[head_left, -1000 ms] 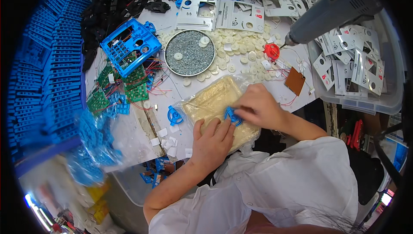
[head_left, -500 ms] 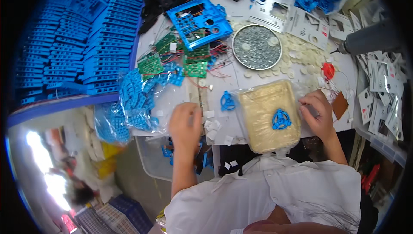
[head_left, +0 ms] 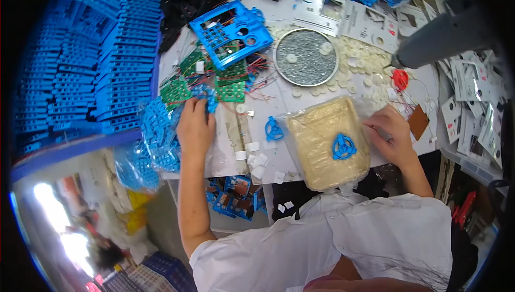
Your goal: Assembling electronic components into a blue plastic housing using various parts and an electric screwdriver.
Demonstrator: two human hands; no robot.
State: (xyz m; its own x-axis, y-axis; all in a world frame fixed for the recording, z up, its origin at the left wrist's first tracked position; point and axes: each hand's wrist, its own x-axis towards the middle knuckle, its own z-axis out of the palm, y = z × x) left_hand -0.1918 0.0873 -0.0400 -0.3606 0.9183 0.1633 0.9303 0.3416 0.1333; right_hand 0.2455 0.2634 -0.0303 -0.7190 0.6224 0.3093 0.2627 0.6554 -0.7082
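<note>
My left hand (head_left: 194, 131) reaches to the pile of small blue plastic parts (head_left: 206, 92) beside the green circuit boards (head_left: 229, 92). Its fingers are stretched forward, the tips touching the parts. At the right edge of a tan pad wrapped in clear plastic (head_left: 316, 163), my right hand (head_left: 391, 133) is closed, thumb and index finger pinched together; what they hold, if anything, is too small to make out. A round blue spoked part (head_left: 343, 147) lies on the pad. Another blue spoked part (head_left: 274, 129) rests left of it on the table.
Blue housings (head_left: 129, 50) are stacked at the left; one blue housing (head_left: 230, 34) lies over the boards. A round tray of small metal pieces (head_left: 307, 69) stands behind the pad, near whitish discs (head_left: 370, 80). A grey power screwdriver (head_left: 434, 37) juts in from the right, above white panels (head_left: 472, 85).
My left hand has moved forward and left, from above the table's front part to the small blue parts. My right hand stays by the pad, its fingertips drawn closer together.
</note>
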